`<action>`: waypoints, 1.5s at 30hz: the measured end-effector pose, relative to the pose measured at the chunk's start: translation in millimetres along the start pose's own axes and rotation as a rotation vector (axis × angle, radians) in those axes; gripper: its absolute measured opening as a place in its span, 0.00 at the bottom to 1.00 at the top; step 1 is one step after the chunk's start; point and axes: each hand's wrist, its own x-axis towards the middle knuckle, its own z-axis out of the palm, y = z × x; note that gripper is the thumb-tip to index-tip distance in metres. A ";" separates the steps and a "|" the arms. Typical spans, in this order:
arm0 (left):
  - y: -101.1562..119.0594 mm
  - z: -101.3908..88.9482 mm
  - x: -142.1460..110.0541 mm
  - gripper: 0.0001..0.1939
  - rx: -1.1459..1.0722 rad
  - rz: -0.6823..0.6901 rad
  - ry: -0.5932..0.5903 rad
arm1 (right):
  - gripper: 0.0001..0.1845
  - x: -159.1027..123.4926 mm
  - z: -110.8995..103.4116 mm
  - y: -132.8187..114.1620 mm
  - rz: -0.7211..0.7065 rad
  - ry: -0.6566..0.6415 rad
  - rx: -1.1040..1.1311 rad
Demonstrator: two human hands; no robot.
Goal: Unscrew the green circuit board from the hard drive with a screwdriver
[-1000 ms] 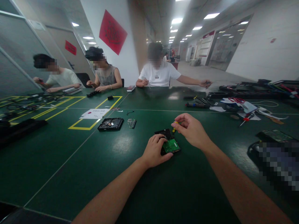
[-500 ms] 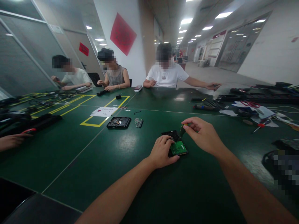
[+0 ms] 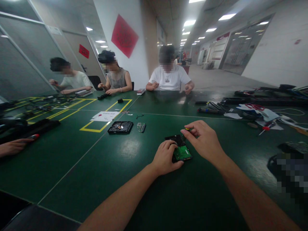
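Note:
A black hard drive [image 3: 180, 148] with a green circuit board facing up lies on the dark green table [image 3: 101, 166] in front of me. My left hand [image 3: 165, 158] grips its near left side, fingers curled over the edge. My right hand [image 3: 204, 140] is closed in a pinch on a small screwdriver [image 3: 187, 129] with a yellow-green handle, held upright over the far right part of the drive. The tool's tip is hidden behind the fingers.
A second opened hard drive [image 3: 120, 127] and a loose circuit board [image 3: 141, 127] lie further left beside a yellow-taped rectangle [image 3: 106, 115]. Tools, cables and paper [image 3: 252, 110] clutter the right. Three people sit across the table. Another person's hand [image 3: 12, 147] rests at the left edge.
My right hand lowered slightly with the screwdriver towards the drive. The person in white opposite pulled an outstretched arm back in. A hand appeared at the left edge.

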 end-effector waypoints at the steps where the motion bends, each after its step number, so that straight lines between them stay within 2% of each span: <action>1: -0.1 0.2 -0.1 0.32 -0.002 -0.003 0.002 | 0.10 0.2 0.1 0.7 -0.003 0.002 0.002; 5: -0.5 1.1 -0.5 0.31 0.004 -0.001 0.011 | 0.07 0.2 -0.4 2.6 -0.023 -0.037 -0.040; 9: 0.2 0.7 -0.5 0.30 0.010 -0.002 0.008 | 0.08 -1.8 4.6 4.1 -0.011 0.000 -0.057; 11: 0.9 0.1 -0.3 0.30 0.008 -0.005 0.004 | 0.07 -2.8 8.8 5.4 -0.053 0.020 -0.067; 14: 1.1 -0.2 -0.2 0.30 0.013 0.000 0.007 | 0.08 -3.8 13.4 7.6 -0.116 0.036 -0.106; 19: -1.5 1.2 -0.5 0.33 0.019 0.006 -0.002 | 0.11 -4.8 14.6 11.2 -0.104 0.004 -0.257; 27: -1.9 1.1 -0.4 0.32 0.010 0.004 -0.002 | 0.14 -9.5 21.5 20.9 -0.100 0.044 -0.038; 32: -2.9 2.7 -0.8 0.33 0.004 0.009 0.002 | 0.15 -16.3 24.2 19.3 -0.150 0.057 -0.094; 37: -2.6 2.9 -1.5 0.32 0.000 0.003 0.006 | 0.15 -15.2 20.0 20.5 -0.103 0.058 -0.199; 45: -1.0 2.9 -0.7 0.31 0.013 0.001 0.007 | 0.15 -13.4 16.5 15.9 -0.096 -0.074 0.027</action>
